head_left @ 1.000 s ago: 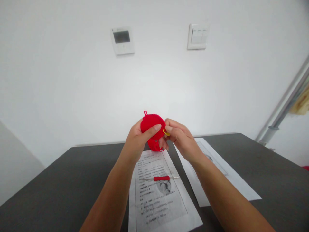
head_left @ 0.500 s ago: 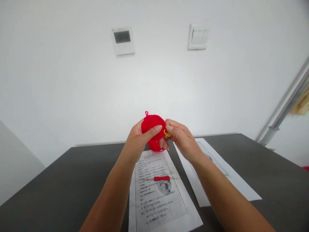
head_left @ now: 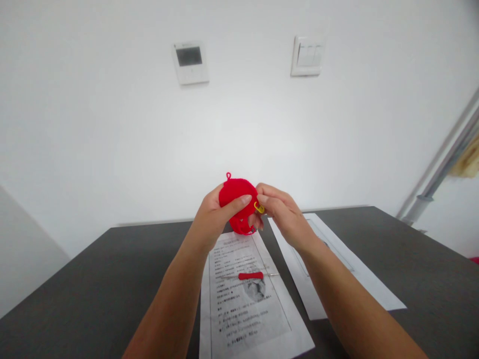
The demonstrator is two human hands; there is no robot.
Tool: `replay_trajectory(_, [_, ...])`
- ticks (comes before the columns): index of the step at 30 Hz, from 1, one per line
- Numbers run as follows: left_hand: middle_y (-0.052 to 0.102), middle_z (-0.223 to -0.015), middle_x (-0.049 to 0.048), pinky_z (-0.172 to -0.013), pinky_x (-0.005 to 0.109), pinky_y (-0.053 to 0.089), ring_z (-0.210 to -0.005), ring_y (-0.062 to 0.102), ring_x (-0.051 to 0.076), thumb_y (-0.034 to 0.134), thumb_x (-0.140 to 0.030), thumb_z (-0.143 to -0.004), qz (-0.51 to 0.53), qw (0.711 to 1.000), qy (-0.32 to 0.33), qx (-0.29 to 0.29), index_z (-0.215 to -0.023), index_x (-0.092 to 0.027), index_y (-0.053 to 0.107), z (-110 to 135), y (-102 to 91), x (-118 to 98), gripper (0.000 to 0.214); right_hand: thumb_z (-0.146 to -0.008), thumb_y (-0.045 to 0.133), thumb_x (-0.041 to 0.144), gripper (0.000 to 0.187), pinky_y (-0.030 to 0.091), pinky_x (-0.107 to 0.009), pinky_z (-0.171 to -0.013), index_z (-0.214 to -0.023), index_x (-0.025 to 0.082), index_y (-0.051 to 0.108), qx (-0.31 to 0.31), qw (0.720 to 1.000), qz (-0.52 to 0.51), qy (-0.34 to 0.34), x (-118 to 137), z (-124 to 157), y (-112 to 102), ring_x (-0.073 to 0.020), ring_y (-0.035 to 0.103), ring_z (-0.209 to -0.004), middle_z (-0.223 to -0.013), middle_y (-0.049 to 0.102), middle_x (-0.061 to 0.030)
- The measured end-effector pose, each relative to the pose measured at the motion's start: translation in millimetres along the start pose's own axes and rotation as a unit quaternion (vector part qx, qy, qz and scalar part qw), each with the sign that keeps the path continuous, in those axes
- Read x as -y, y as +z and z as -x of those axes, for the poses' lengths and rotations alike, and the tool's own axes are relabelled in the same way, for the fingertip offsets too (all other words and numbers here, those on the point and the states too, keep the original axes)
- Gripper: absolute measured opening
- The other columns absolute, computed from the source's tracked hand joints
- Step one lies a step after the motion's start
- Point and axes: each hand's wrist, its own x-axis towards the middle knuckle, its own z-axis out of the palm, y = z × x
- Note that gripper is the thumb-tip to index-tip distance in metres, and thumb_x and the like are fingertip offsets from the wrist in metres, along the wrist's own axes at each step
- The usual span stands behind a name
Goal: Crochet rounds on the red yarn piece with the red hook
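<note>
A round red crochet piece (head_left: 236,191) is held up above the far edge of the table, a small yarn loop standing from its top. My left hand (head_left: 217,212) grips its left side, thumb lying across the front. At its right edge hangs a yellow stitch marker (head_left: 259,207). My right hand (head_left: 279,209) pinches the crochet edge by this marker with thumb and forefinger. Loose red yarn (head_left: 241,227) hangs below the piece. On the printed sheet beneath lies a crochet hook (head_left: 250,275) with a red grip.
A printed text sheet (head_left: 247,319) lies on the dark table (head_left: 93,284), and a second sheet (head_left: 359,284) with a framed picture lies to its right. On the white wall behind are a control panel (head_left: 190,62) and a light switch (head_left: 307,56).
Almost nothing differs. The yellow stitch marker has tilted slightly, and the right hand's lower fingers have curled in a little. The crochet piece stays in place.
</note>
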Motion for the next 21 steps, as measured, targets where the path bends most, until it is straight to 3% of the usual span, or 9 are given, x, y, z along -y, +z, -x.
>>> replay_trajectory(21, [0.067,-0.063,-0.0022,-0.056,0.021,0.05,-0.056,0.061,0.011,0.076,-0.021,-0.073,-0.004,0.999,-0.022,0.038,-0.081,-0.018,0.065,0.8,-1.3,-3.2,0.014,-0.091,0.046,0.03,0.026,0.04,-0.023,-0.049,-0.068,0.019,0.052,-0.006,1.0,0.01,0.005,0.1,-0.8,0.7,-0.0104,0.053,-0.05,-0.057,0.06,0.0022])
